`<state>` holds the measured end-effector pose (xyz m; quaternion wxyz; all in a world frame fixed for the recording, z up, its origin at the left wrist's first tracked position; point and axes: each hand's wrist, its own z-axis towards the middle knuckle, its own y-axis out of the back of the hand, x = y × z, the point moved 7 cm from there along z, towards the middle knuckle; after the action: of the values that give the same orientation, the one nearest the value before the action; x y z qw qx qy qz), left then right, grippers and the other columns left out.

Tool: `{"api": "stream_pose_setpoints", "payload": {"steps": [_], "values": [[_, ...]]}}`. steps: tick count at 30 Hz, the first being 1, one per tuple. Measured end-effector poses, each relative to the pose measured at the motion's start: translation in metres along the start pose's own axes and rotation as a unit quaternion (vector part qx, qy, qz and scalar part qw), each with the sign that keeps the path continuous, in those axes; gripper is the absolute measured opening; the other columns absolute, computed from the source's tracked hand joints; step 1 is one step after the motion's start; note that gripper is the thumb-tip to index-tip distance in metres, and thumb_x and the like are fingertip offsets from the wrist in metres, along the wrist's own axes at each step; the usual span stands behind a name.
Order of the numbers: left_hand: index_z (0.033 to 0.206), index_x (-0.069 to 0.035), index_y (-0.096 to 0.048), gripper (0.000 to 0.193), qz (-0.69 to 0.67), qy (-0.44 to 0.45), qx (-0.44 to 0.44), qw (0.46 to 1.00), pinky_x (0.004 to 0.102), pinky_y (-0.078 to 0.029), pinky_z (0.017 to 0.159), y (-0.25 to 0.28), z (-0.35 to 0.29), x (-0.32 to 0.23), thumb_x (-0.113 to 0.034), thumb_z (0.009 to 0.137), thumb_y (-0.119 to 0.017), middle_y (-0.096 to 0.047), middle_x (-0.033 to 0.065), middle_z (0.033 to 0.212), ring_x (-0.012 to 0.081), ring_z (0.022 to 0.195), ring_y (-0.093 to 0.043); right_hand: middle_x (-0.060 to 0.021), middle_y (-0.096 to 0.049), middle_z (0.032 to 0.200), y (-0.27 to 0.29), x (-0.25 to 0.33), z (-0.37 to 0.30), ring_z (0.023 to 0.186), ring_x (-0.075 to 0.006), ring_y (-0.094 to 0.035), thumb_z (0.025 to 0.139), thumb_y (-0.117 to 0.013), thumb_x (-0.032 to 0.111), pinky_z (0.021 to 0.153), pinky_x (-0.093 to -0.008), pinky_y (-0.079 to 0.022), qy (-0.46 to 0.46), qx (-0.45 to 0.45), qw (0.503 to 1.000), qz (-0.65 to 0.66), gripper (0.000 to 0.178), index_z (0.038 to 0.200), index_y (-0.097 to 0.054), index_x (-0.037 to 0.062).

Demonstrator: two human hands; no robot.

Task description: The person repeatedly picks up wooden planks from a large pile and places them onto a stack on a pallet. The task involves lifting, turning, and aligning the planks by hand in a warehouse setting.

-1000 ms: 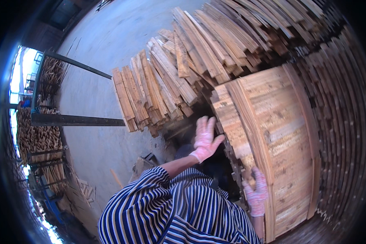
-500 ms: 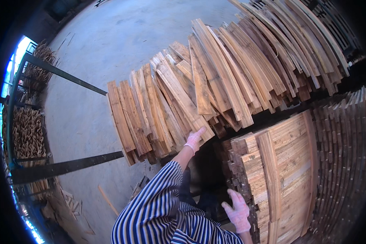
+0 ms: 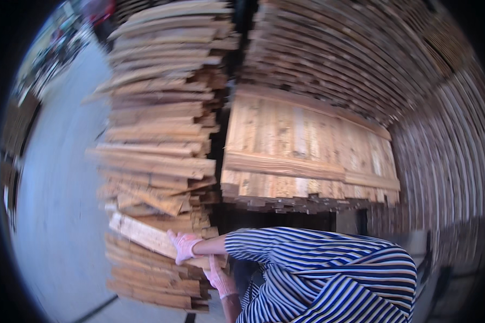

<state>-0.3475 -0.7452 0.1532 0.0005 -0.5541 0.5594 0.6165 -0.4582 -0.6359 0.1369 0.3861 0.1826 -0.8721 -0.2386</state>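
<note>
A pale wooden plank [image 3: 144,235] lies slantwise on top of the long board pile at my left. My right hand [image 3: 184,246], in a pinkish glove, reaches across and grips it partway along, fingers over its upper edge. Close by, my left hand [image 3: 219,277], also gloved, holds the same plank at its near end; some of its fingers are hidden beneath the wood. Rough boards [image 3: 156,269] of the pile lie under and beside both hands, blurred by motion.
Beyond a dark gap on the right stands a neat stack of boards [image 3: 307,134] with strips laid across its top. Tall stacked rows of timber [image 3: 328,48] rise behind it, and more timber [image 3: 442,156] at far right. Grey floor [image 3: 59,183] runs along the left.
My view has swung to the right, bringing the pile to the left side. My right hand, earlier open and apart, has come across onto the plank; my left hand stays at the plank's near end.
</note>
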Motion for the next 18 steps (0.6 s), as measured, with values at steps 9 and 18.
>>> {"api": "stream_pose_setpoints", "payload": {"steps": [9, 18], "values": [[0.15, -0.009, -0.044, 0.065, -0.511, 0.237, 0.032, 0.825, 0.0427, -0.05, 0.1, -0.063, 0.052, 0.013, -0.036, 0.094, -0.064, -0.054, 0.0198, 0.142, 0.0344, 0.121, -0.059, -0.0172, -0.076, 0.098, 0.013, -0.045, 0.005, 0.08, -0.0304, -0.072, 0.054, -0.091, 0.052, 0.071, -0.0477, -0.058, 0.112, 0.043, 0.983, 0.142, 0.068, 0.096, -0.077, 0.0007], [0.15, -0.007, -0.044, 0.071, -0.644, 0.081, 0.016, 0.761, 0.0439, -0.052, 0.096, 0.005, 0.111, -0.113, -0.046, 0.094, -0.062, -0.056, 0.0208, 0.138, 0.0337, 0.12, -0.06, -0.0189, -0.049, 0.144, 0.129, -0.047, -0.177, 0.13, -0.0273, -0.051, 0.077, -0.082, 0.014, 0.105, -0.0407, -0.048, 0.227, 0.106, 0.967, 0.058, 0.086, 0.15, -0.038, 0.0002]]}}
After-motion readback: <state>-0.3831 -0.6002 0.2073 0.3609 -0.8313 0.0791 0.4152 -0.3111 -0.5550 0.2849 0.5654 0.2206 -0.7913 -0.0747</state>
